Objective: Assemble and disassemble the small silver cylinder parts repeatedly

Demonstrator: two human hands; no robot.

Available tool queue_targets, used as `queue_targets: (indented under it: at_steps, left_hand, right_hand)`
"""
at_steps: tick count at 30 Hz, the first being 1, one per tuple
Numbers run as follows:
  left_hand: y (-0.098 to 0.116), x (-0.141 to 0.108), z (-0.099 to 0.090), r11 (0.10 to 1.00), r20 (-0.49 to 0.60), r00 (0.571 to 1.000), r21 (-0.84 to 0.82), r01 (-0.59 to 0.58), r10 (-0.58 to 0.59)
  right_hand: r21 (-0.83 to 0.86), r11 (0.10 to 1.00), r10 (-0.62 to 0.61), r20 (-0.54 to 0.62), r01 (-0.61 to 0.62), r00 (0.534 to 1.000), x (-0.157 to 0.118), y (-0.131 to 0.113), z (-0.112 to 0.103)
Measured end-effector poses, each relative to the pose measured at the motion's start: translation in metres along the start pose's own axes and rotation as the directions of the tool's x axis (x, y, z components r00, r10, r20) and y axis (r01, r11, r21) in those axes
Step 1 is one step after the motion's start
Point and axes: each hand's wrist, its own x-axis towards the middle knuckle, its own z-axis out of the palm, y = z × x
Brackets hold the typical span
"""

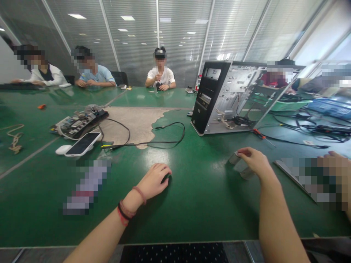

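Note:
My left hand (155, 179) rests on the green table (189, 204) with its fingers curled. A dark patch shows between thumb and forefinger; whether it is a small black object or shadow I cannot make out. To the right, my right hand (253, 160) pinches a small grey metal piece (245, 171) between thumb and fingertips, just at the tabletop. The piece looks bent or bracket-like, and the hand covers part of it. Beyond it stands an opened computer case (211, 98) with a black front and a bare metal inside.
A circuit-board assembly (79, 122), a phone (83, 143) and a black cable (181, 137) lie left and centre. At right are an orange-handled screwdriver (259, 134), tangled cables (315, 128), a flat panel (294, 179) and another person's hand (333, 164). Several people sit around the table.

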Motion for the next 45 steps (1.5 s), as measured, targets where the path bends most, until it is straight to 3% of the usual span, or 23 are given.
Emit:
queue_targets:
  at_steps: [4, 8, 13, 17, 20, 23, 25, 28, 31, 33, 36, 40, 43, 45]
  left_hand:
    - [-0.001, 0.0, 0.0, 1.0, 0.001, 1.0, 0.006, 0.003, -0.003]
    - [-0.001, 0.0, -0.001, 1.0, 0.003, 1.0, 0.013, 0.008, -0.008]
    - [-0.001, -0.001, -0.002, 1.0, 0.012, 1.0, 0.0, 0.004, -0.004]
    - [0.0, -0.001, -0.001, 1.0, 0.019, 1.0, -0.006, 0.008, -0.008]
    - [0.0, -0.001, 0.0, 0.999, 0.004, 1.0, -0.031, 0.012, -0.012]
    - [0.002, 0.0, -0.001, 0.995, -0.014, 1.0, -0.1, 0.008, -0.009]
    - [0.004, 0.001, -0.002, 0.985, -0.024, 1.0, -0.171, 0.007, -0.011]
    - [0.006, 0.002, -0.003, 0.951, -0.034, 0.999, -0.307, 0.03, -0.043]
    - [0.007, 0.003, -0.003, 0.871, -0.029, 0.995, -0.485, 0.073, -0.1]
    - [0.006, 0.003, 0.0, 0.789, -0.014, 0.992, -0.608, 0.092, -0.126]
    - [0.005, 0.004, 0.005, 0.657, 0.023, 0.987, -0.744, 0.123, -0.159]
    - [0.007, 0.006, 0.011, 0.505, 0.093, 0.967, -0.839, 0.206, -0.239]
    - [0.01, 0.006, 0.014, 0.461, 0.134, 0.957, -0.853, 0.244, -0.259]
    - [0.012, 0.007, 0.016, 0.457, 0.139, 0.955, -0.854, 0.25, -0.262]
  right_hand:
    - [0.116, 0.993, 0.011, -0.041, -0.006, 0.999, -0.012, 0.013, -0.01]
    - [0.161, 0.987, -0.014, -0.055, 0.023, 0.998, -0.043, 0.031, -0.018]
    - [0.316, 0.948, -0.022, -0.024, 0.029, 0.999, -0.079, 0.043, -0.002]
    - [0.305, 0.952, 0.015, -0.046, -0.001, 0.999, -0.089, 0.037, 0.01]
    - [0.293, 0.956, -0.014, -0.048, 0.028, 0.999, -0.093, 0.014, 0.011]
    - [0.353, 0.919, -0.19, 0.01, 0.175, 0.982, -0.097, -0.025, 0.012]
    - [0.407, 0.862, -0.356, 0.058, 0.304, 0.933, -0.099, -0.057, 0.015]
    - [0.469, 0.745, -0.57, 0.082, 0.473, 0.817, -0.101, -0.105, 0.026]
    - [0.535, 0.623, -0.695, 0.044, 0.571, 0.718, -0.102, -0.143, 0.045]
    - [0.605, 0.556, -0.725, 0.017, 0.57, 0.689, -0.105, -0.16, 0.061]
    - [0.726, 0.495, -0.697, 0.005, 0.476, 0.717, -0.112, -0.172, 0.081]
    - [0.853, 0.448, -0.638, 0.096, 0.267, 0.764, -0.121, -0.17, 0.09]
    - [0.879, 0.44, -0.622, 0.154, 0.181, 0.768, -0.124, -0.167, 0.089]
    - [0.868, 0.455, -0.621, 0.149, 0.199, 0.769, -0.126, -0.167, 0.087]
